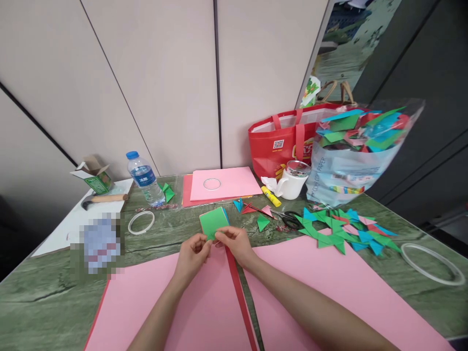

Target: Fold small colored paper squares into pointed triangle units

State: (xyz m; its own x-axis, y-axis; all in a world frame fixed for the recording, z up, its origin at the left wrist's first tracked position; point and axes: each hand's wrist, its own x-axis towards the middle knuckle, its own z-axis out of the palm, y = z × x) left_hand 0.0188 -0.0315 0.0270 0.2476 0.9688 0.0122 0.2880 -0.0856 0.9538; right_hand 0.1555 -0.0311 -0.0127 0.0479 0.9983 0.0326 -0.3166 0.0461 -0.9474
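My left hand (193, 253) and my right hand (236, 243) meet fingertip to fingertip above a large pink sheet (197, 297). Both are closed in a pinch on a small piece of paper, mostly covered by the fingers; a thin pink edge peeks out between them. Right behind the fingertips sits a small stack of square papers (212, 220), green on top, with blue and orange edges showing. Its near corner is partly hidden by my fingers. Folded paper pieces, among them a green one (263, 223), lie to the right, beside black-handled scissors (290, 219).
Joined paper rings (325, 234) lie at right, before a clear bag (336, 170) of folded pieces. Behind are a white mug (292, 183), glue stick (271, 196) and red bag (263, 151). A water bottle (146, 180), hammer (106, 198) and tape ring (141, 223) are left.
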